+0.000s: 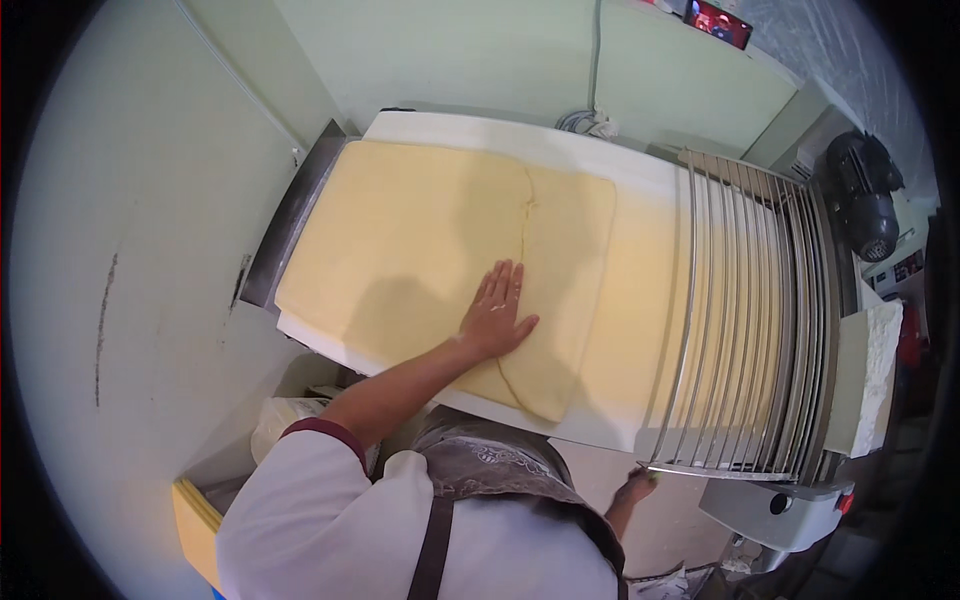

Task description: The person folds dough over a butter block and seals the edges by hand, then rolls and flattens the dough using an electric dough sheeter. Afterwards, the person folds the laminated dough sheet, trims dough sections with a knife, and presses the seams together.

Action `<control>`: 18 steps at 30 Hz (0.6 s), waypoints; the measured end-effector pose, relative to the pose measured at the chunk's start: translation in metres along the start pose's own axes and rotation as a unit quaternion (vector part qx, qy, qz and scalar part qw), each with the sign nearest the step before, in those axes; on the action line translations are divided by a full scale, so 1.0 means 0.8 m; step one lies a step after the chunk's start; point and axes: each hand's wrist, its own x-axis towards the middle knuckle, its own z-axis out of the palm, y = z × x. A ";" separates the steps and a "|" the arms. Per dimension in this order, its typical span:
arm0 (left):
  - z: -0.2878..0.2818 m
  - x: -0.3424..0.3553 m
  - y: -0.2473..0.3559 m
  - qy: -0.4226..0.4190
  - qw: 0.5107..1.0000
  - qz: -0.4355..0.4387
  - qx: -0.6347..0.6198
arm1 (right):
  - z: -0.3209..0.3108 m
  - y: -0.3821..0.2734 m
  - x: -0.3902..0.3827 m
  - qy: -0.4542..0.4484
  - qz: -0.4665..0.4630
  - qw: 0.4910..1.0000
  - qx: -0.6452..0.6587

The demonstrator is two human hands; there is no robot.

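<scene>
A wide, folded sheet of pale yellow dough [400, 210] lies on the white belt [440, 125] of a dough sheeter. A seam crosses it from far to near, right of its middle. My left hand [495, 315] rests flat on the dough beside this seam, fingers stretched out and thumb apart. At the near corner of the metal wire guard [707, 320] is my right hand [633, 487], small and low in view. Its fingers look curled, but what they hold is hard to make out. Right of the dough, the belt has a yellowish stretch that runs under the guard.
A dark motor [863, 195] sits beyond the guard at the right. Below the guard is a grey housing [775, 515] with a red knob. A wall [130, 250] stands close on the left. A phone [718, 24] with a lit screen is at the far right.
</scene>
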 end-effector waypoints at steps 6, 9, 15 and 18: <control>-0.003 -0.002 -0.019 0.074 0.783 -0.075 -0.613 | -0.081 -0.003 -0.147 0.251 -0.090 0.963 -0.040; -0.023 0.006 -0.048 0.081 0.548 -0.216 -0.804 | -0.061 -0.112 -0.194 0.152 -0.303 0.929 0.151; -0.051 0.050 -0.071 -0.270 0.637 -0.283 -0.664 | 0.212 -0.279 -0.332 -0.185 -0.371 0.910 0.016; -0.051 0.067 -0.060 -0.313 0.670 -0.255 -0.623 | 0.364 -0.279 -0.386 -0.341 -0.374 0.840 -0.198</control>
